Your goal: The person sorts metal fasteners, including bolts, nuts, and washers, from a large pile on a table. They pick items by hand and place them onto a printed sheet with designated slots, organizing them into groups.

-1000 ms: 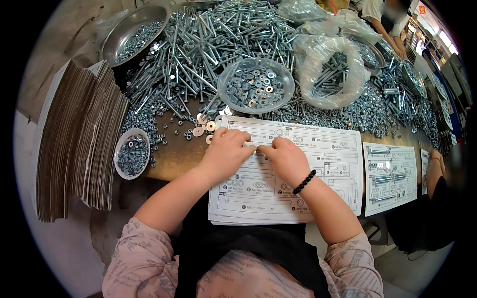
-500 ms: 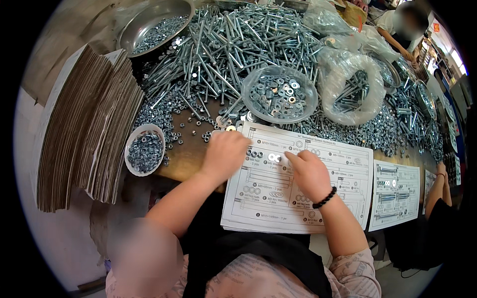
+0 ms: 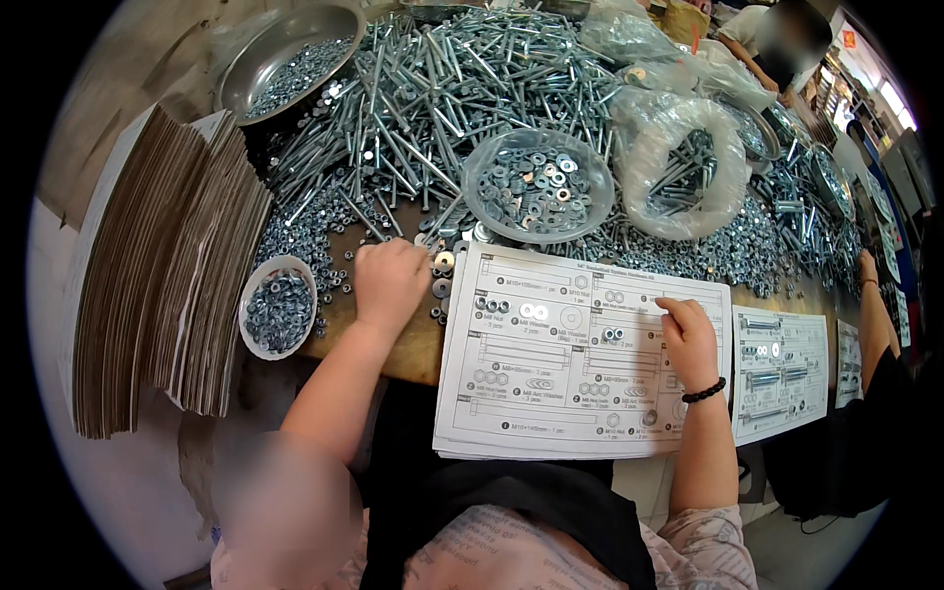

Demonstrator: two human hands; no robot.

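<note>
At the table (image 3: 420,349), right hand (image 3: 691,346) overlaps printed sheet (image 3: 556,441).

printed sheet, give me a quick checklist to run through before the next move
1. Three nuts in a row on the sheet: ok.
2. Two washers beside them: ok.
3. Pair of nuts near the middle: ok, side by side.
4. Right hand clear of the sheet: not ok, over its right side.
5. Left hand free: cannot tell, fingertips hidden.
6. Clear bowl stocked with loose washers: ok.
</note>
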